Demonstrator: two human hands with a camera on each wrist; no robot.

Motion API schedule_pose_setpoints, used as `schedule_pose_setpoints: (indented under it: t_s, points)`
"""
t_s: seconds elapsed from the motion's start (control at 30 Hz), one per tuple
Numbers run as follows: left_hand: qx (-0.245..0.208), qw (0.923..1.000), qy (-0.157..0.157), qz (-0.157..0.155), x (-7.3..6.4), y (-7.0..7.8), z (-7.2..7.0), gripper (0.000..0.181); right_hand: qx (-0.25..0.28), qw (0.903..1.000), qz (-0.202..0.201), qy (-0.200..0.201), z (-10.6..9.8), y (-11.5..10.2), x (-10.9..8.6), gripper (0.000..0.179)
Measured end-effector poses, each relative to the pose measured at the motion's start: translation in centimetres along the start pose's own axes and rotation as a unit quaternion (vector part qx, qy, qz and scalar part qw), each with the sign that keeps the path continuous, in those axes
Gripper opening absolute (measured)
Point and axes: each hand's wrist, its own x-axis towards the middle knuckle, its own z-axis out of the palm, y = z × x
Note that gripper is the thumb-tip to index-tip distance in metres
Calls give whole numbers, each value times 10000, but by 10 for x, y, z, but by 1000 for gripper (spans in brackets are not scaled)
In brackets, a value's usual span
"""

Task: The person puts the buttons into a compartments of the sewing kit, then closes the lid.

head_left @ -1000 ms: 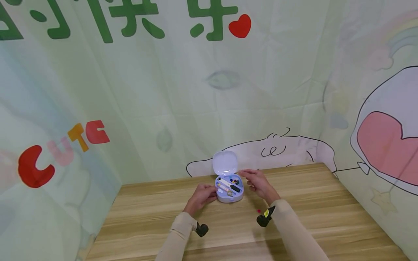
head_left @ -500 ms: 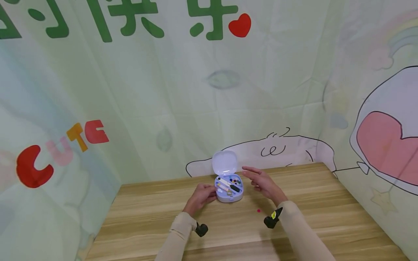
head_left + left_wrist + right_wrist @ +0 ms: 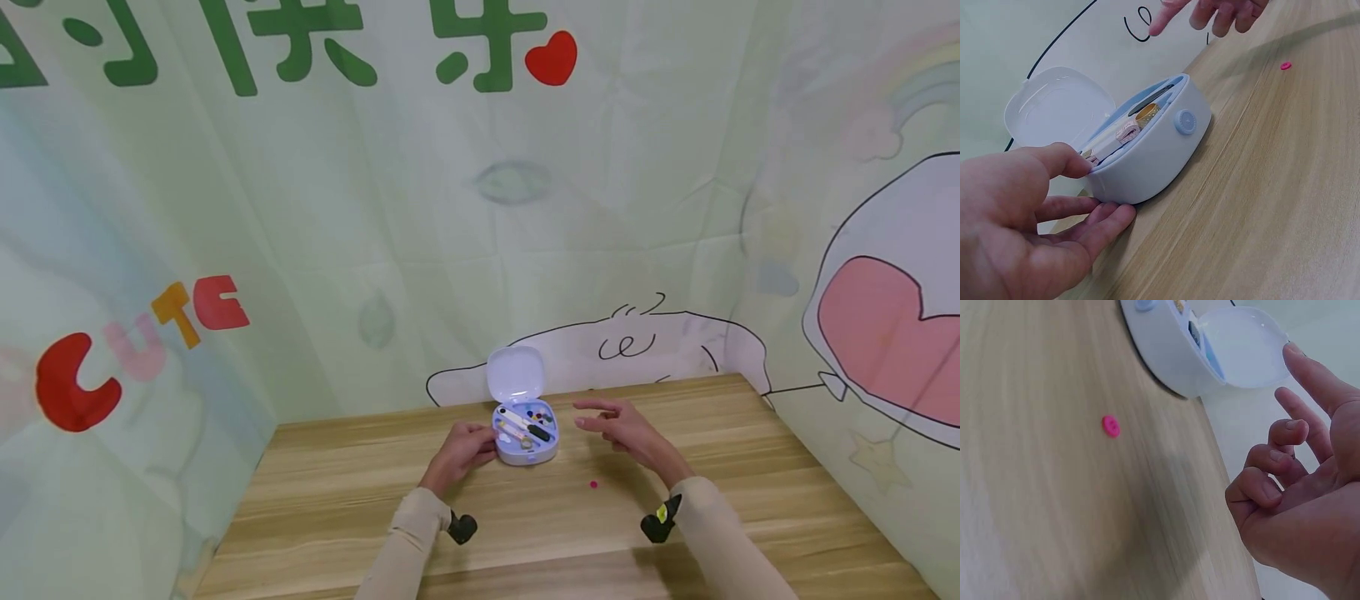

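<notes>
A white and pale-blue sewing box stands on the table with its lid raised. Inside lie a tool with a black handle, a rolled tape measure, a gold thimble and several small coloured pieces. My left hand grips the box's left side, thumb at the rim and fingers low against the wall. To the right of the box, my right hand hovers above the table, index finger and thumb extended, holding nothing. A pink button lies on the wood in front of it.
The wooden table reaches back to a printed cloth wall. The raised lid stands close to that cloth at the table's back edge. Bare wood shows on both sides of the box.
My right hand has drawn away from the box's right side, moving to the right. The left hand and the box have stayed in place.
</notes>
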Motion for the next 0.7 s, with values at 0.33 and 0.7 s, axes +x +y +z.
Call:
schedule_pose_setpoints:
  t_s: [0.33, 0.7]
  points:
    - [-69, 10000, -5, 25, -1, 0, 2, 30, -864, 9956, -326, -131, 1, 12, -20, 43]
    - [-43, 10000, 51, -11, -1, 0, 2, 31, -1678, 9799, -928, -558, 5, 23, -37, 26]
